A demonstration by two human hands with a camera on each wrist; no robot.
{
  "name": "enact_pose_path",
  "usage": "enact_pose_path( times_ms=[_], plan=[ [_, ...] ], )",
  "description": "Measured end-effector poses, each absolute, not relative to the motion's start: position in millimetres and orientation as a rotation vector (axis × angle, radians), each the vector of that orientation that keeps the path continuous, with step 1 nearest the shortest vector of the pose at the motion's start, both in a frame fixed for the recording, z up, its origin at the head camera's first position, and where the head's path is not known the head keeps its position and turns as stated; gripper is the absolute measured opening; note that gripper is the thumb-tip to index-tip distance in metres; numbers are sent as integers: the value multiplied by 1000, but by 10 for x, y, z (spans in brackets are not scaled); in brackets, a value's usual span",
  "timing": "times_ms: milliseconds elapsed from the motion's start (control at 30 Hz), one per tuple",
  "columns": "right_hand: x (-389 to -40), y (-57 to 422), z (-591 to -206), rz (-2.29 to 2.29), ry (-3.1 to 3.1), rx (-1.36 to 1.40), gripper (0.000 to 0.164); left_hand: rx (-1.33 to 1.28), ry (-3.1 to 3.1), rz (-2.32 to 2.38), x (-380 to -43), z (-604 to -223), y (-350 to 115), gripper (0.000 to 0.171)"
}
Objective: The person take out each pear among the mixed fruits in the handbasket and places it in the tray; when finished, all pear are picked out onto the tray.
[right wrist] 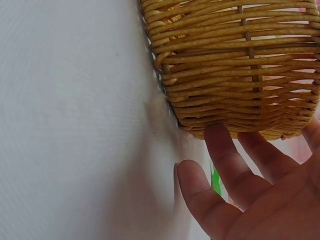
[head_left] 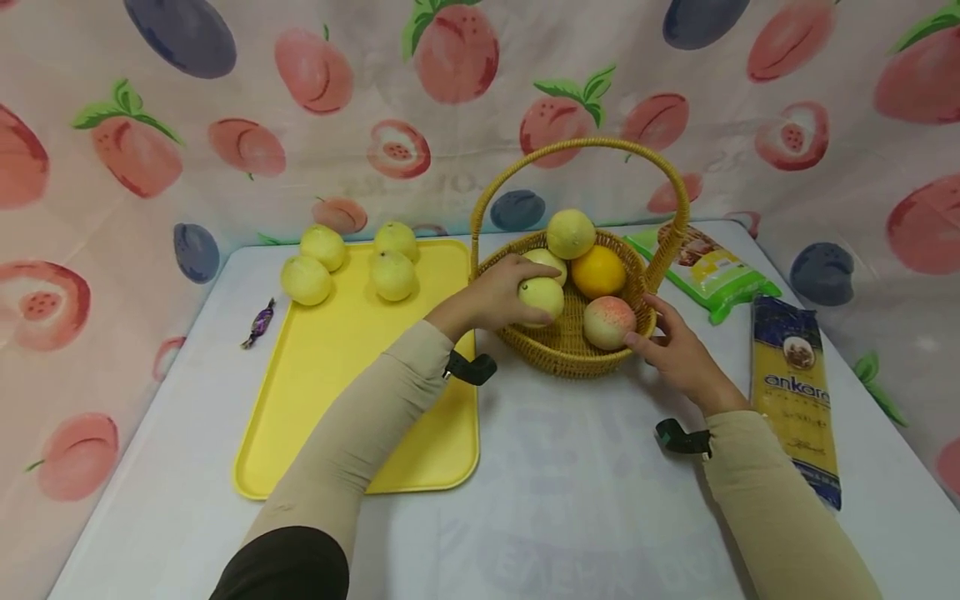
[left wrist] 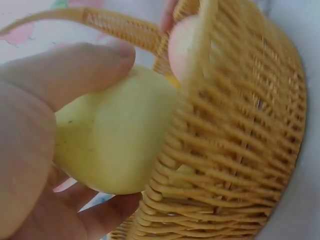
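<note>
In the head view, a wicker basket (head_left: 570, 363) with a tall arched handle stands right of the middle of the table. My left hand (head_left: 497, 293) grips a pale yellow round fruit (head_left: 542, 298) at the basket's left rim. The left wrist view shows the thumb over this fruit (left wrist: 117, 130) and fingers beneath, right beside the woven wall. At the right rim, my right hand (head_left: 678, 354) holds the basket, its thumb near a pink-and-cream peach (head_left: 609, 322). Its fingertips meet the outer wall in the right wrist view. An orange (head_left: 597, 272) and more pale yellow fruits (head_left: 571, 233) lie inside.
On the left, a yellow tray (head_left: 330, 392) bears several pale yellow fruits (head_left: 393, 275) at its far end. A purple-wrapped candy (head_left: 259, 323) lies beside it. To the right are a green packet (head_left: 708, 271) and a blue-and-yellow pasta packet (head_left: 795, 400).
</note>
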State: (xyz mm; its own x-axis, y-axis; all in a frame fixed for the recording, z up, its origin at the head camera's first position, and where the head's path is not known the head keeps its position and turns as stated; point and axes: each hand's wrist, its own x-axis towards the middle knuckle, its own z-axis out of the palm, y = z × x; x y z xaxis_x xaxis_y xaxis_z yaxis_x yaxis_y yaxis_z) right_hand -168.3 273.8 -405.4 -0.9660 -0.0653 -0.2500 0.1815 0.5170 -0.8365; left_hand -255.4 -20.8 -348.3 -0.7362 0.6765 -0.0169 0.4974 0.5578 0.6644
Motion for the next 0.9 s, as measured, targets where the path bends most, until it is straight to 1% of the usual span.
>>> enact_pose_path(
  times_ms=[200, 333, 467, 600, 700, 900],
  plan=[
    [-1687, 2758, -4050, -1433, 2520, 79, 98, 995, 2527, 1076, -2400, -3355, -277, 71],
    [-1685, 2742, -4056, -1441, 2512, 78, 98, 986, 2515, 1121, -2290, -3266, -387, 66],
    [-1684, 2733, -4063, -1436, 2513, 72, 98, 1033, 2546, 1108, -2204, -3205, -534, 63],
    [-1683, 2734, -4066, -1436, 2512, 68, 98, 1045, 2605, 1058, -2134, -3186, -678, 61],
    [-1683, 2733, -4060, -1435, 2511, 66, 98, 1002, 2628, 1057, -2073, -3196, -793, 61],
    [-1675, 2734, -4041, -1418, 2524, 58, 97, 943, 2638, 1135, -1994, -3215, -1055, 66]
  ],
)
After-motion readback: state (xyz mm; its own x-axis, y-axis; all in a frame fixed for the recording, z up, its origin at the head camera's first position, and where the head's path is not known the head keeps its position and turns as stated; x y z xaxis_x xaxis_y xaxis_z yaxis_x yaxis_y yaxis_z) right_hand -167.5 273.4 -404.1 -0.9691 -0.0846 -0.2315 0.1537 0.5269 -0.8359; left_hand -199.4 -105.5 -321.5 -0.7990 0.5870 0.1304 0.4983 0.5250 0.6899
